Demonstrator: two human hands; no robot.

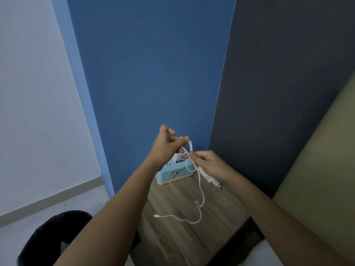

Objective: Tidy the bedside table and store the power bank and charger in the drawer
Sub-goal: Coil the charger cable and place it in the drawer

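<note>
Head view: both hands, left hand [167,145] and right hand [206,165], pinch the charger cable [199,189], whose loose end hangs down from each grip onto the table [172,237].

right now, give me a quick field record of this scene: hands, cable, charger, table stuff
left hand: raised above the table, pinching a loop of the white cable
right hand: holds the white charger plug and the cable beside it
cable: partly looped between both hands, the rest hangs down and trails on the bedside table
cable connector: free end, lying on the tabletop
light blue box: at the back of the table, against the blue wall
drawer: not visible
power bank: not visible
</note>
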